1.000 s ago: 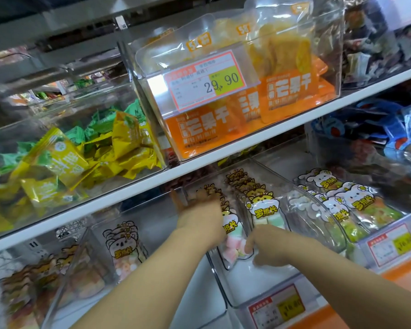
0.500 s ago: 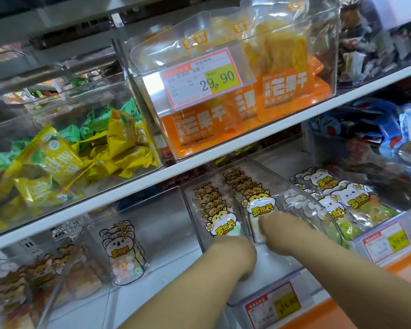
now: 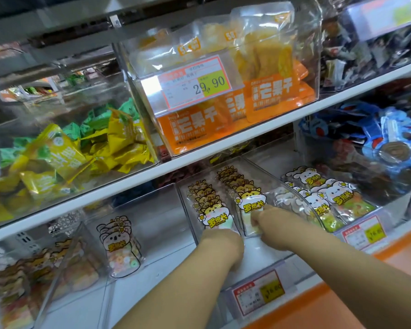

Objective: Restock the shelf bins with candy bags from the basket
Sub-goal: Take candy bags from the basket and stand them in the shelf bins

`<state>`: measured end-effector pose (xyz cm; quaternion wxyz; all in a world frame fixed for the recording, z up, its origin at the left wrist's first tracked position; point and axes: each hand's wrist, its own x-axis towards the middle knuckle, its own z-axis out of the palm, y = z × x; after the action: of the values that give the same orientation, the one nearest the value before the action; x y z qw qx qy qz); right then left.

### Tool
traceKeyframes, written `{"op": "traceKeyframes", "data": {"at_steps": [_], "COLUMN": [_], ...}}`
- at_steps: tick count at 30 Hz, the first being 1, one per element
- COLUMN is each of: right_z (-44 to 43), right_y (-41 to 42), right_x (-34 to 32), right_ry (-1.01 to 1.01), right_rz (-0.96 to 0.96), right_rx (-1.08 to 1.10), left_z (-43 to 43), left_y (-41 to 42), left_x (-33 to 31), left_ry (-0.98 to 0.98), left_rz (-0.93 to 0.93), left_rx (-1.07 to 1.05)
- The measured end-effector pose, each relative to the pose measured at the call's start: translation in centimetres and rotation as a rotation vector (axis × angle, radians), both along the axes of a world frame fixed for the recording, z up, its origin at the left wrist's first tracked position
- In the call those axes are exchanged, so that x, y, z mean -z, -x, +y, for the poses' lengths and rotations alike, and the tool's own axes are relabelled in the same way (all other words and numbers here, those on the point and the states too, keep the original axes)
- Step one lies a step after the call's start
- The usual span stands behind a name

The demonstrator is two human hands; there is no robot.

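We find bare floor only at the front edge of the middle bin [image 3: 254, 246]. Behind it, two packed rows of cat bags [image 3: 207, 200] fill the bin to the back, close under the upper shelf [image 3: 199, 160]. The left bin [image 3: 166, 224] stands open around one stack of koala bags [image 3: 119, 243].

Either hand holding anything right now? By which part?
Right hand pinches the right front bag low on its face. Left hand is at the bottom of the left front bag; fingers hidden, so its hold cannot be told.
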<state>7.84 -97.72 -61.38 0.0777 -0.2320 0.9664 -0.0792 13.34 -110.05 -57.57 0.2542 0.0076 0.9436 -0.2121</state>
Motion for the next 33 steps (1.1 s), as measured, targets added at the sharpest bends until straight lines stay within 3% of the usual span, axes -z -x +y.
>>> {"op": "traceKeyframes", "data": {"at_steps": [8, 13, 16, 22, 26, 33], "right_z": [2.8, 2.9, 2.3, -0.1, -1.3, 0.3], "right_y": [-4.4, -10.7, -15.2, -22.6, -25.5, -27.3], "right_x": [-3.0, -3.8, -3.2, 3.3, 8.8, 15.7], "right_ry": [0.173, 0.335, 0.432, 0.402, 0.194, -0.088], "right_rz": [0.110, 0.298, 0.292, 0.078, -0.102, -0.400], "right_rx": [0.000, -0.060, -0.104, -0.199, -0.202, -0.210], "left_z": [0.1, -1.3, -3.1, -7.5, -9.8, -13.2], "left_y": [-5.6, -12.6, -17.8, -28.7, -34.7, -39.8], "left_x": [-3.6, -3.8, -1.9, 6.5, 12.3, 19.9], "left_ry": [-0.269, -0.551, -0.689, -0.820, -0.812, -0.673], "left_rz": [0.437, 0.764, 0.839, 0.767, 0.622, 0.356], "left_rx": [0.123, 0.115, 0.050, -0.229, -0.402, -0.515]}}
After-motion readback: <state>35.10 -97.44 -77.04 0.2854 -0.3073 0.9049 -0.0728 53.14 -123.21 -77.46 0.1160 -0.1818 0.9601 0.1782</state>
